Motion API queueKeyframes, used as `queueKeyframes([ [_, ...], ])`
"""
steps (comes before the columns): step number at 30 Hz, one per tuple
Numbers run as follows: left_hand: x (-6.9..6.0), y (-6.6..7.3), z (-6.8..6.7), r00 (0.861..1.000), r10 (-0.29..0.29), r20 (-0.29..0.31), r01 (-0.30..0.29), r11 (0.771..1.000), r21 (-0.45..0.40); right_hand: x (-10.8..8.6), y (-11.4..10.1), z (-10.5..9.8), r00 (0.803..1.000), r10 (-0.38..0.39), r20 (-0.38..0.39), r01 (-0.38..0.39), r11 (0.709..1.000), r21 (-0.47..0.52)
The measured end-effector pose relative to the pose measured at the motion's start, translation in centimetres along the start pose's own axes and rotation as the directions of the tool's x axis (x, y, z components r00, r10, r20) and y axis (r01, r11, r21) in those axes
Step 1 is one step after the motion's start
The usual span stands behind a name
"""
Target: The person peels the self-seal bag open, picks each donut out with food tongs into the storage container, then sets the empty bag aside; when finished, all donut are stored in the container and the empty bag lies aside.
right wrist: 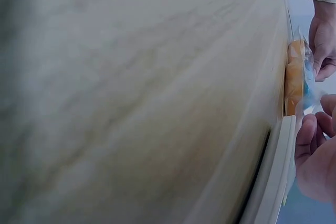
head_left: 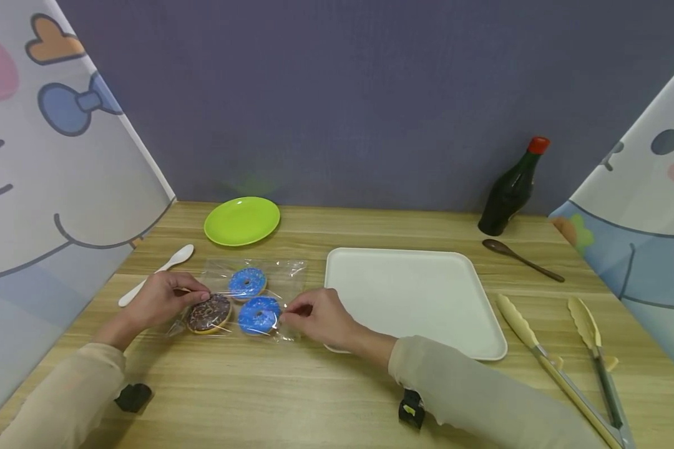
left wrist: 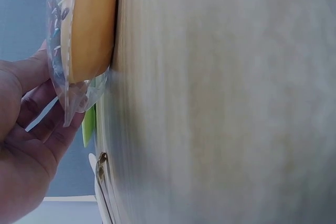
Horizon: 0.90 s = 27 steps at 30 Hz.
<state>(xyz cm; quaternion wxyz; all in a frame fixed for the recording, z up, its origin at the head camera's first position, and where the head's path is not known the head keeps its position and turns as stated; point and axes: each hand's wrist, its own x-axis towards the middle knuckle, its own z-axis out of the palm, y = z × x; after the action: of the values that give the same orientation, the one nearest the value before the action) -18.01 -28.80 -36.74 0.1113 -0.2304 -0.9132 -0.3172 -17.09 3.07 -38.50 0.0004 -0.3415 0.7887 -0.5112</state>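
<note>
A clear plastic bag [head_left: 288, 270] lies on the wooden table, holding a chocolate-topped donut [head_left: 208, 313] and two blue-iced donuts [head_left: 259, 315] with sprinkles. My left hand [head_left: 160, 300] holds the bag's left end beside the chocolate donut. In the left wrist view, the thumb lies over the film and the fingers [left wrist: 59, 132] curl beneath its edge. The bag's right end is pinched between thumb and fingers of my right hand [head_left: 324, 319], close to the white tray. Orange donut sides [right wrist: 295, 74] show through the film in the right wrist view.
Right of the bag sits a white tray [head_left: 410, 299]. Behind it are a green plate [head_left: 242, 221] and a dark red-capped bottle [head_left: 508, 193]. A white spoon [head_left: 157, 274] lies left, while a brown spoon [head_left: 522, 259] and tongs [head_left: 567, 380] lie right.
</note>
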Motion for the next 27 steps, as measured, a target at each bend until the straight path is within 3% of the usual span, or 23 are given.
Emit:
queueKeyframes([
  [5, 0.06, 0.09, -0.04, 1.000, -0.011, 0.003, 0.011, 1.000, 0.010, 0.20, -0.15, 0.09, 1.000, 0.028, 0.003, -0.028, 0.999, -0.029],
  [12, 0.01, 0.13, -0.03, 1.000, -0.005, 0.005, 0.005, 1.000, 0.000, 0.48, -0.46, 0.24, 0.992, 0.122, 0.005, -0.122, 0.992, -0.041],
  [18, -0.03, 0.10, -0.07, 1.000, -0.001, 0.004, 0.001, 1.000, -0.001, 0.55, -0.33, 0.11, 0.992, 0.125, -0.008, -0.125, 0.986, -0.110],
  [27, -0.01, -0.08, -0.13, 1.000, 0.003, -0.003, -0.002, 1.000, 0.009, -0.07, -0.21, -0.67, 0.992, 0.117, -0.042, -0.120, 0.989, -0.092],
])
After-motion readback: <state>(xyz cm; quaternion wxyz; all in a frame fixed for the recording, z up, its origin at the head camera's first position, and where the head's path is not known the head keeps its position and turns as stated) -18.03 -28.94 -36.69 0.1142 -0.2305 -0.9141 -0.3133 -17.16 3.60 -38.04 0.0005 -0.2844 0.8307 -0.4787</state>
